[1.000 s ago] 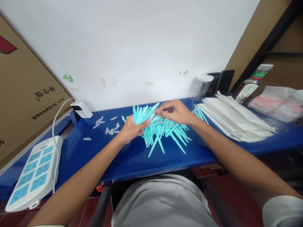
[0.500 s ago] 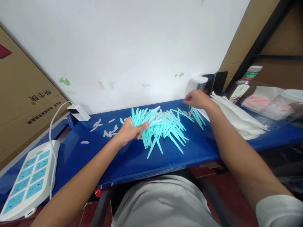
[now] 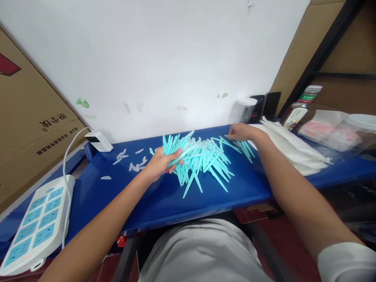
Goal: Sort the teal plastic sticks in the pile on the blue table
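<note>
My left hand (image 3: 161, 163) is closed round a bundle of slim turquoise eyebrow razors (image 3: 173, 145), which fan out above the thumb. Under and beside it spreads a loose heap of the same razors (image 3: 216, 158), with greyish translucent parts at some upper ends. My right hand (image 3: 239, 132) is at the heap's far right, fingers pinched together and low over the table. A small pale tip shows by its fingertips; whether they grip it is hard to make out. Several razors (image 3: 246, 149) lie just below that hand. Small translucent pieces (image 3: 135, 166) are scattered left of the heap.
The blue table (image 3: 164, 203) meets a white wall. At left are a power strip (image 3: 38, 223), a white charger (image 3: 99, 141) and a cardboard box (image 3: 38, 113). At right stand a clear jar (image 3: 245, 109), white bags (image 3: 293, 150) and a bottle (image 3: 299, 109).
My right hand has come down toward the table beside the far-right razors. The left hand keeps its bundle in nearly the same place.
</note>
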Tool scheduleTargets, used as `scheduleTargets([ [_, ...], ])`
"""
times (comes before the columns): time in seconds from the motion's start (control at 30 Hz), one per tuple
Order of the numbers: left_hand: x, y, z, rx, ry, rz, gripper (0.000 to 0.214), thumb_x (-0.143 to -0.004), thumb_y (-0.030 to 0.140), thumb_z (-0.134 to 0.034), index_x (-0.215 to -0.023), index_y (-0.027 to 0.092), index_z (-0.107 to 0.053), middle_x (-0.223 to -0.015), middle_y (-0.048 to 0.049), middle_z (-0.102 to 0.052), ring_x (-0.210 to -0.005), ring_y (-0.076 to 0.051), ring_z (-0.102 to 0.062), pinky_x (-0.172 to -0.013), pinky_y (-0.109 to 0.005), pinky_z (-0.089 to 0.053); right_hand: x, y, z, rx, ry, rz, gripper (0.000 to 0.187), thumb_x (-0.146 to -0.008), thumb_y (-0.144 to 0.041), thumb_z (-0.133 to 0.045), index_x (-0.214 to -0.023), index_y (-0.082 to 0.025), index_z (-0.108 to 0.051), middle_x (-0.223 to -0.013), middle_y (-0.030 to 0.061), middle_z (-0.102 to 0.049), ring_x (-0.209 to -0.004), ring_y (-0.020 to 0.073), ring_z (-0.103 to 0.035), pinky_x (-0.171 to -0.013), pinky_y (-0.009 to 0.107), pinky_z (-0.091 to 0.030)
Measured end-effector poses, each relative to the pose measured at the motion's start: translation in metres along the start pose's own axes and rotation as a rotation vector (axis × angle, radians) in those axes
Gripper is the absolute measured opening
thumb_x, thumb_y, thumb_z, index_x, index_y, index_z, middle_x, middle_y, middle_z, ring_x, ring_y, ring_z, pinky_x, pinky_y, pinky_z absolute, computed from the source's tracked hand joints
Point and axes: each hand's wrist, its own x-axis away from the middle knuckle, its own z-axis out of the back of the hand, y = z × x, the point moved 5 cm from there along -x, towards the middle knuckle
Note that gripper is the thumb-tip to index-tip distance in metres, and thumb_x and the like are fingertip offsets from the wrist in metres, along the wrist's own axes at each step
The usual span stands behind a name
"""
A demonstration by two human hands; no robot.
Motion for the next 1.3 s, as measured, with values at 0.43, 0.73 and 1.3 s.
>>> scheduleTargets([
  [0.43,-0.002,0.003,-0.004,-0.056,-0.063,-0.105,0.045,-0.090,0.057,-0.073,-0.084,0.013,-0.068,-0.086,-0.0123,-0.079,-0.037,-0.005,-0.042,-0.039,-0.026,-0.032,0.051,-0.127,0.008,-0.944,0.008,0.526,0.049,-0.084,-0.060,-0.079,-0.106,-0.017,-0.081,-0.088,0.0085,-0.079,-0.058,0.0134,-0.062,-0.043,0.025,-0.043],
  [0.73,-0.004,0.000,-0.004,-0.075,-0.059,-0.136,0.048,-0.090,0.062,-0.073,-0.086,0.014,-0.066,-0.091,-0.0120,-0.081,-0.038,-0.005,-0.043,-0.040,-0.025,-0.035,0.059,-0.144,0.004,-1.006,0.024,0.563,0.042,-0.085,-0.055,-0.082,-0.095,-0.017,-0.070,-0.086,0.0079,-0.079,-0.056,0.0125,-0.064,-0.049,0.025,-0.046],
  [1.3,-0.006,-0.002,-0.005,-0.102,-0.086,-0.163,0.051,-0.089,0.064,-0.073,-0.092,0.013,-0.068,-0.086,-0.0116,-0.080,-0.038,-0.005,-0.042,-0.040,-0.024,-0.036,0.061,-0.154,-0.011,-1.091,0.092,0.479,0.037,-0.077,-0.051,-0.089,-0.088,-0.017,-0.079,-0.075,0.0063,-0.077,-0.053,0.0133,-0.064,-0.047,0.030,-0.052],
])
